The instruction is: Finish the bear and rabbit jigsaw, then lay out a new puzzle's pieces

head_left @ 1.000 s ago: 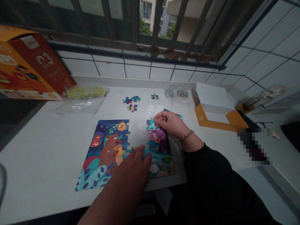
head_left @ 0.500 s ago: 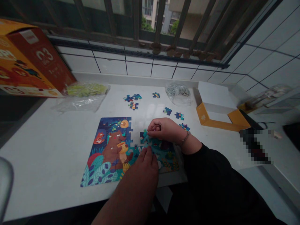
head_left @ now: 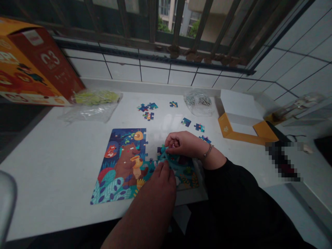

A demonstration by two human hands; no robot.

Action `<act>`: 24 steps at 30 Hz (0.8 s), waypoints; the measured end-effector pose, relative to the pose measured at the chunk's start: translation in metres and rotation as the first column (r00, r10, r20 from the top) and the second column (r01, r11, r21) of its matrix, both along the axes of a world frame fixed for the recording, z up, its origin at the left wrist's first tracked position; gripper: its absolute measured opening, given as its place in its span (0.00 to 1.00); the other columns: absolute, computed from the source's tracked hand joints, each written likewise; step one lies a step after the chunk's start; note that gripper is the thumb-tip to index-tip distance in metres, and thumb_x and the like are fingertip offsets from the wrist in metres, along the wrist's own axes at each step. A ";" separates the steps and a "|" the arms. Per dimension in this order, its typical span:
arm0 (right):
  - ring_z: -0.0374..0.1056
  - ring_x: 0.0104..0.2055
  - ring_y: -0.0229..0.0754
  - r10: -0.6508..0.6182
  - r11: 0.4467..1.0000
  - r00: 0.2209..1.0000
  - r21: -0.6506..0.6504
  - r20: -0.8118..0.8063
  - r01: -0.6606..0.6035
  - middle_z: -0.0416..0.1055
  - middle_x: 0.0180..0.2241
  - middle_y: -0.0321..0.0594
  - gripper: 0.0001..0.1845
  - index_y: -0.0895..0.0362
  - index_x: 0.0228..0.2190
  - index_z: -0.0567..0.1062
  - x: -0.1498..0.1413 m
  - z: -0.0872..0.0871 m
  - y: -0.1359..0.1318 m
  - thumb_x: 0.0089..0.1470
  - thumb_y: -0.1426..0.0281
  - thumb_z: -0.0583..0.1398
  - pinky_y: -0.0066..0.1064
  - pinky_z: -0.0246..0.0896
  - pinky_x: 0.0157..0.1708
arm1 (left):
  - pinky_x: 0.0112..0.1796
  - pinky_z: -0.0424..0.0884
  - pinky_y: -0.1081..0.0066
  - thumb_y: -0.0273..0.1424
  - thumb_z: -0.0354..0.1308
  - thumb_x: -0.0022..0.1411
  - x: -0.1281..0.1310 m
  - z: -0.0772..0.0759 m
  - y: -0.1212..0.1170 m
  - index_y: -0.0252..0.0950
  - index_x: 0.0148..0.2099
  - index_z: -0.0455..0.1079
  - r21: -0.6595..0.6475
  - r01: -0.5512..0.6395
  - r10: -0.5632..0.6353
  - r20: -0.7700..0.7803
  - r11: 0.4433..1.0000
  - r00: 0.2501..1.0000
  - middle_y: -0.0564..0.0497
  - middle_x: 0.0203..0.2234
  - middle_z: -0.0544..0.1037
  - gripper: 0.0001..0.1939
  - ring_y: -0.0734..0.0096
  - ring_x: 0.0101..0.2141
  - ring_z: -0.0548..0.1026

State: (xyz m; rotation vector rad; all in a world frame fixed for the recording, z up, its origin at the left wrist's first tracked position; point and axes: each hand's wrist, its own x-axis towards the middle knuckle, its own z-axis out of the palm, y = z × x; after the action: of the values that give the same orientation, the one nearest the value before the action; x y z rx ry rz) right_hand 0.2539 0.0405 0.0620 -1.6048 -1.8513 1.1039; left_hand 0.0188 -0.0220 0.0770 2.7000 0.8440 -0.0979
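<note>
A partly assembled jigsaw puzzle lies on the white counter, its left side showing a brown bear with a honey pot. My left hand rests on the lower middle of it, fingers stretched forward and flat against the pieces. Just beyond those fingertips, my right hand is closed in a pinch at a teal and blue puzzle piece on the puzzle's upper edge. The fingers cover part of that piece, so its fit with its neighbours cannot be seen. My hands and forearms hide much of the puzzle's right part.
Loose puzzle pieces lie behind the puzzle, with more pieces to the right. Clear bags, one with yellow-green contents and one with grey contents, lie near the wall. An orange box stands left; an open yellow-and-white box sits right.
The view has shifted slightly. My right hand stays pinched at the piece, and my left hand remains on the puzzle in nearly the same pose.
</note>
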 end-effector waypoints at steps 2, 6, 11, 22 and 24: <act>0.66 0.27 0.33 0.013 1.000 0.998 0.024 0.057 -0.014 0.74 0.26 0.28 0.07 0.54 0.37 0.82 0.001 -0.001 0.000 0.56 0.72 0.73 0.27 0.58 0.30 | 0.67 0.70 0.37 0.21 0.56 0.71 0.000 0.001 0.000 0.35 0.72 0.72 0.000 -0.008 0.008 -0.008 1.000 1.000 0.29 0.72 0.70 0.30 0.35 0.69 0.71; 0.70 0.33 0.36 0.051 0.991 0.984 0.112 0.170 -0.070 0.77 0.31 0.32 0.07 0.55 0.37 0.83 0.002 -0.002 0.002 0.55 0.72 0.73 0.29 0.62 0.37 | 0.64 0.73 0.37 0.21 0.55 0.72 0.001 -0.002 0.001 0.33 0.71 0.73 0.023 -0.009 0.009 -0.018 1.000 1.000 0.27 0.74 0.66 0.28 0.35 0.69 0.72; 0.73 0.42 0.40 0.144 0.955 0.958 0.217 0.249 -0.200 0.79 0.38 0.38 0.06 0.55 0.34 0.85 0.001 -0.003 0.004 0.55 0.77 0.72 0.31 0.64 0.45 | 0.61 0.77 0.39 0.20 0.52 0.73 0.007 0.002 0.009 0.35 0.66 0.75 -0.012 -0.009 0.007 -0.120 1.000 0.993 0.28 0.76 0.63 0.24 0.39 0.67 0.74; 0.73 0.34 0.43 -0.735 0.606 0.678 0.483 0.034 0.632 0.81 0.33 0.39 0.12 0.55 0.44 0.83 0.072 0.008 -0.003 0.71 0.64 0.60 0.33 0.63 0.37 | 0.62 0.76 0.38 0.19 0.57 0.65 0.008 0.014 0.016 0.34 0.62 0.77 -0.098 -0.025 0.014 -0.108 0.995 0.994 0.30 0.74 0.67 0.25 0.35 0.68 0.72; 0.76 0.37 0.47 -0.801 0.572 0.580 0.483 0.151 0.664 0.83 0.34 0.41 0.12 0.54 0.43 0.84 0.089 0.005 -0.005 0.70 0.67 0.59 0.35 0.64 0.39 | 0.62 0.76 0.38 0.19 0.58 0.63 0.008 0.015 0.016 0.34 0.63 0.76 -0.097 -0.025 0.015 -0.110 0.995 0.994 0.31 0.75 0.66 0.27 0.35 0.69 0.72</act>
State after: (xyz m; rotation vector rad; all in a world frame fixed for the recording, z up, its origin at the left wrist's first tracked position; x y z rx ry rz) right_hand 0.3428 0.0352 0.0674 -2.1121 -1.1734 0.0514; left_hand 0.0266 -0.0064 0.0920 2.6128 0.8734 -0.2775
